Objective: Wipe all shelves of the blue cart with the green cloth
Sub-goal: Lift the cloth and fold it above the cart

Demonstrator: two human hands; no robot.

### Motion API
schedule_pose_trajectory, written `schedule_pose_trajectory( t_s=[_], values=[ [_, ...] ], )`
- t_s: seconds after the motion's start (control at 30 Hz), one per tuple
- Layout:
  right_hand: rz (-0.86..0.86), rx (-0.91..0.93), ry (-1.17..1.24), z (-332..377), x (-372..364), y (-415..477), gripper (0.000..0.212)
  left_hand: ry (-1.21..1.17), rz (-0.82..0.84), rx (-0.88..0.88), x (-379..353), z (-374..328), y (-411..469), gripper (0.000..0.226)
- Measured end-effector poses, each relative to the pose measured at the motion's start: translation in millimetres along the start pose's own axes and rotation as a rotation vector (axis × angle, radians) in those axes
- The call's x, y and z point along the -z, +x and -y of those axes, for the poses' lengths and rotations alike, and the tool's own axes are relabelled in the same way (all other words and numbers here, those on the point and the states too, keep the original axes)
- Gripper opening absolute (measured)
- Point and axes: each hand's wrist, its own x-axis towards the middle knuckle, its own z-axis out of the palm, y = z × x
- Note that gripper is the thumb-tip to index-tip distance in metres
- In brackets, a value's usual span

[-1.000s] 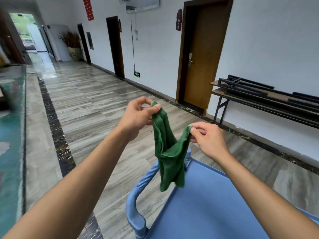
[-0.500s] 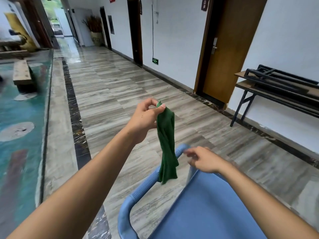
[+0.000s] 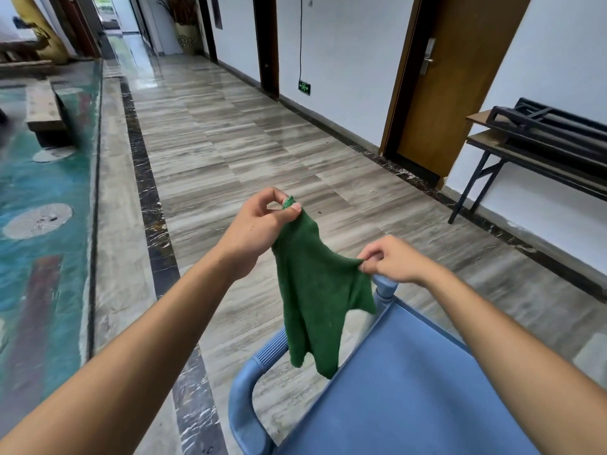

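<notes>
The left hand pinches one corner of the cloth between thumb and forefinger, raised above the floor. The right hand, lower and to the right, pinches another point on the cloth's edge with its fingers curled in. Between the two grips the cloth is stretched in a slanting line. The rest hangs loose in folds, and its lowest tip dangles in front of the cart, over the corner where the handle meets the top shelf. From this view I cannot tell whether the tip touches the cart. The step in hand looks like opening the cloth out before the first wipe, so no shelf appears wiped yet. To do it well, the hands should draw apart until the upper edge is taut and the folds drop out. The cloth can then be doubled into a flat pad that fills the palm, since a bunched cloth would wipe only a narrow track. The pad should land flat at one corner of the top shelf and travel in overlapping passes toward the rim. The lower shelves are hidden beneath the top one, so reaching them will likely call for bending down. A desk stands well apart by the wall.
</notes>
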Motion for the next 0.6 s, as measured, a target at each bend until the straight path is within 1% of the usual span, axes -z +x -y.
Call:
schedule_pose_trajectory(
  t_s=[0.1, 0.2, 0.37, 0.43, 0.5, 0.6],
  values=[
    [-0.033, 0.009, -0.154, 5.9, 21.3, 9.4, 0.009, 0.069, -0.119, 0.053, 13.9, 19.8, -10.0, 0.018],
    [-0.062, 0.022, -0.243, 12.5, 27.7, 23.6, 0.004, 0.074, -0.220, 0.112, 23.4, 42.3, -21.0, 0.017],
    [-0.130, 0.109, -0.343, 33.5, 6.5, 77.7, 0.013, 0.008, -0.357, 0.199, 29.5, 80.4, -34.6, 0.015],
    [-0.129, 0.115, -0.345, 41.7, -12.2, 99.5, 0.015, -0.017, -0.460, 0.237, 34.0, 97.6, -34.1, 0.015],
    [-0.118, 0.118, -0.373, 45.8, -34.6, 119.3, 0.019, -0.040, -0.603, 0.282, 43.0, 118.7, -29.8, 0.015],
    [-0.071, 0.124, -0.389, 36.7, -67.4, 133.6, 0.025, -0.092, -0.800, 0.399, 57.3, 153.7, -26.5, 0.016]
  ],
)
